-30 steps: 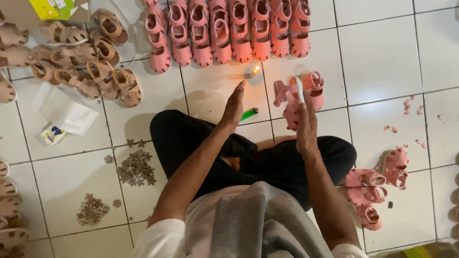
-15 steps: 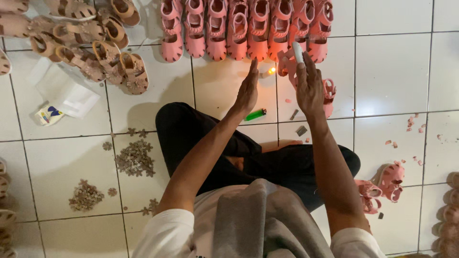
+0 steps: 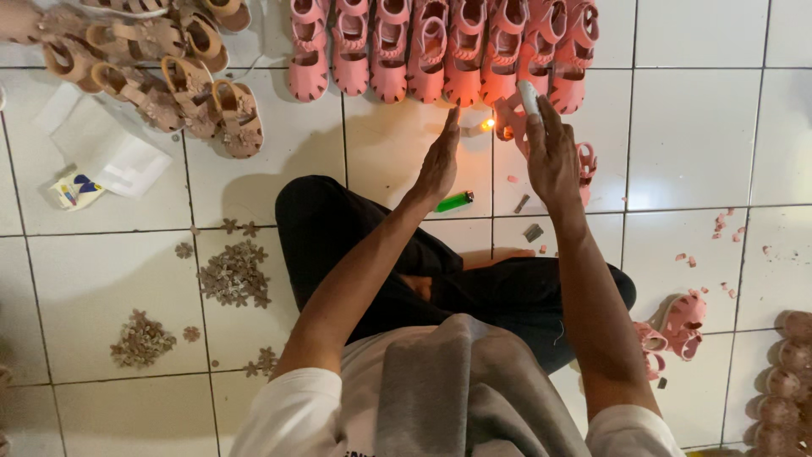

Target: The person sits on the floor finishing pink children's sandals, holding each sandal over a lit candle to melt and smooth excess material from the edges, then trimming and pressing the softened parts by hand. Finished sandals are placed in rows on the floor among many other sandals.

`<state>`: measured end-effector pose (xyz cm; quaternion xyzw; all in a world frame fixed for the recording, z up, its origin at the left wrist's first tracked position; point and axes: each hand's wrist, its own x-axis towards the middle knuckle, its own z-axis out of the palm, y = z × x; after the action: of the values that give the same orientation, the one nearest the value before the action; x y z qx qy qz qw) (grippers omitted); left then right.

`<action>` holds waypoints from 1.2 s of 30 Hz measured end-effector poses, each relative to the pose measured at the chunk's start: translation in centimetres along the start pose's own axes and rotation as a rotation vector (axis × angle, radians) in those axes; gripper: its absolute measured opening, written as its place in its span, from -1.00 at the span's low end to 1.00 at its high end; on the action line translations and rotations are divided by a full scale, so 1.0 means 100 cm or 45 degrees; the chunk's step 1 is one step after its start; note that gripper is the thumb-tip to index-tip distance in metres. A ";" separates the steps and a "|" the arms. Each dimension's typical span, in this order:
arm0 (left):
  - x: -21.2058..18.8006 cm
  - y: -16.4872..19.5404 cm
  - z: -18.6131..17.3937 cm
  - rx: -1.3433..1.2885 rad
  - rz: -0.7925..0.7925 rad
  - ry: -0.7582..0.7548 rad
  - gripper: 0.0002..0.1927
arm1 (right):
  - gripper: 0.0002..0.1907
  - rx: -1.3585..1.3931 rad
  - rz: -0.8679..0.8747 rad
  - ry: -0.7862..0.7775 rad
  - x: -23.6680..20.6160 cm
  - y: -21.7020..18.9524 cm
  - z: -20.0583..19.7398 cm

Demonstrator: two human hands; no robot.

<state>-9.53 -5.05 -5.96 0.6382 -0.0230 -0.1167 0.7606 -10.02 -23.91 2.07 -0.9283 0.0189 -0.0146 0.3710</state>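
Observation:
I sit cross-legged on a white tiled floor. My right hand holds a pink child's sandal by its sole, close beside a small burning flame on the floor. My left hand is flat and upright with its fingers together, just left of the flame, holding nothing. A green lighter lies on the tile below my left hand. A row of pink sandals stands just beyond the flame.
Tan sandals lie heaped at the top left, with white paper below them. Piles of small brown flower pieces sit on the left. More pink sandals lie by my right knee, with pink scraps nearby.
My right hand has carried the pink sandal from the right up to the flame. My left hand stays cupped beside the flame. The camera view has shifted.

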 end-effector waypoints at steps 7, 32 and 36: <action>-0.001 -0.005 -0.002 0.028 -0.024 0.006 -0.26 | -0.39 0.026 -0.048 0.027 -0.005 0.009 0.001; -0.006 -0.002 -0.014 -0.023 -0.115 0.046 -0.25 | -0.10 -0.230 -0.466 0.085 0.009 0.023 0.007; -0.003 -0.008 -0.016 -0.059 -0.032 0.063 -0.27 | -0.14 -0.288 -0.530 0.065 0.016 0.025 0.010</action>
<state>-9.60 -3.53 -7.01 0.6234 0.0067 -0.1109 0.7739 -8.45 -25.08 -0.35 -0.9472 -0.1621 -0.1119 0.2529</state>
